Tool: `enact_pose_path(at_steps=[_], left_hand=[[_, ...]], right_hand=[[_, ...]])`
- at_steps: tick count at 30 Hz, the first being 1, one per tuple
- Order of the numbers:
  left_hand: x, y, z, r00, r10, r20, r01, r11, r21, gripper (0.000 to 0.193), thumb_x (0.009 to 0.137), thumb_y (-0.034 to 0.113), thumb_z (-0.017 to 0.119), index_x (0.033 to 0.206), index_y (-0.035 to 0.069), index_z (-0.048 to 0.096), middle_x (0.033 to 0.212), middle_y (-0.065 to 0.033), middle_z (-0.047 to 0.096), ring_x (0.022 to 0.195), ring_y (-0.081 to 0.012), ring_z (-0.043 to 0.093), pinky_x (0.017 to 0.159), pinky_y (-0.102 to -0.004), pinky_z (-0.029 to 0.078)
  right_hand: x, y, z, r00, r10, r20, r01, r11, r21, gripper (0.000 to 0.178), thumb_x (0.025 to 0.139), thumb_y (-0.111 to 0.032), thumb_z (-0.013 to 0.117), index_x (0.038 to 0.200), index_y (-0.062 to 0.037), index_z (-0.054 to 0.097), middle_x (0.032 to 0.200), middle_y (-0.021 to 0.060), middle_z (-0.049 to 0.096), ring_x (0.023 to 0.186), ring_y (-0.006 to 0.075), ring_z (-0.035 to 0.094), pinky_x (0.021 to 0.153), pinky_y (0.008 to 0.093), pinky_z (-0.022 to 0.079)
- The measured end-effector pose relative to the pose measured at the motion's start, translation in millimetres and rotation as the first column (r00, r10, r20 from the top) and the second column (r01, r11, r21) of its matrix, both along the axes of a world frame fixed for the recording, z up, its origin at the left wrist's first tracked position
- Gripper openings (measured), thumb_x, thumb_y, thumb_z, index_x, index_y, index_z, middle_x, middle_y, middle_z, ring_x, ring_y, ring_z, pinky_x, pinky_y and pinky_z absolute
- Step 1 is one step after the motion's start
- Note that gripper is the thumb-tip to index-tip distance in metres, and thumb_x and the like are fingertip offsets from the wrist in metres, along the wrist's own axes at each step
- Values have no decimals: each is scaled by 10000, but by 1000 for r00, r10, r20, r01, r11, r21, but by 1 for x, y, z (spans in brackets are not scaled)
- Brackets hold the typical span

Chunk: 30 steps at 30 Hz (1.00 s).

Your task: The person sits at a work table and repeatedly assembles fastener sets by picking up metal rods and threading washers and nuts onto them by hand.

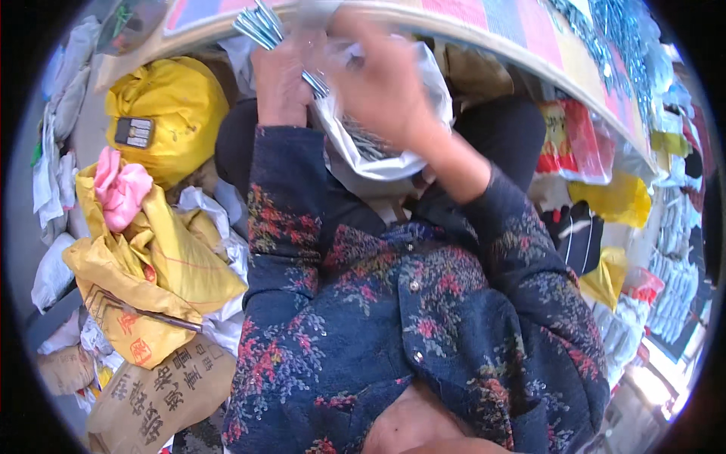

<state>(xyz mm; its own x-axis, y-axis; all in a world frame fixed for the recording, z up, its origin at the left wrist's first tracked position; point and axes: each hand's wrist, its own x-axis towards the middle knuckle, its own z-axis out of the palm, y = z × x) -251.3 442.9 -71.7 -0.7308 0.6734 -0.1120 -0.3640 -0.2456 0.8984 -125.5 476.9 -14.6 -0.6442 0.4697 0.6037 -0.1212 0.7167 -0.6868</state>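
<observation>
My left hand [281, 82] is closed around a bundle of thin silvery metal rods [259, 26]. Their ends fan out above the fist, and the other ends stick out at its right side. Motion smears my right hand [382, 87], which hovers over the white plastic bag [437, 79], beside the left hand. Its fingers are too blurred to show whether they hold anything. Inside the bag, set between my knees, lie many more loose thin metal rods [369, 145].
Ahead is a table edge with a striped pastel cloth [522, 30] and shiny blue tinsel [624, 38]. On the left sit a yellow sack [178, 94] with a small dark device [134, 132], a pink cloth [121, 185] and a tan sack [166, 386]. Red packaging [575, 140] lies right.
</observation>
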Motion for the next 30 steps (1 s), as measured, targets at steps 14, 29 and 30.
enact_pose_path(at_steps=[14, 29, 30], left_hand=[[8, -26, -2, 910, -406, -87, 411, 911, 45, 174, 877, 88, 580, 970, -36, 660, 904, -117, 686, 522, -34, 444, 444, -159, 350], [51, 2, 6, 686, -721, 99, 716, 693, 84, 343, 855, 150, 582, 1151, -17, 534, 864, -165, 648, 479, -75, 448, 415, -162, 335], [65, 5, 18, 767, -634, 97, 623, 773, 119, 308, 884, 191, 593, 1069, -54, 606, 854, -160, 653, 524, -107, 508, 443, -196, 358]], right_hand=[[56, 59, -52, 811, 7, 585, 113, 979, -169, 326, 860, -313, 599, 923, 0, 664, 759, 169, 639, 710, 217, 611, 653, 330, 457], [33, 94, -20, 946, 323, 33, -184, 619, -763, 146, 897, -153, 622, 922, -15, 662, 770, -3, 643, 648, 33, 555, 551, 211, 461], [38, 93, -16, 954, 301, 8, -186, 610, -770, 139, 897, -149, 625, 931, -18, 657, 793, -19, 636, 733, 31, 551, 647, 224, 471]])
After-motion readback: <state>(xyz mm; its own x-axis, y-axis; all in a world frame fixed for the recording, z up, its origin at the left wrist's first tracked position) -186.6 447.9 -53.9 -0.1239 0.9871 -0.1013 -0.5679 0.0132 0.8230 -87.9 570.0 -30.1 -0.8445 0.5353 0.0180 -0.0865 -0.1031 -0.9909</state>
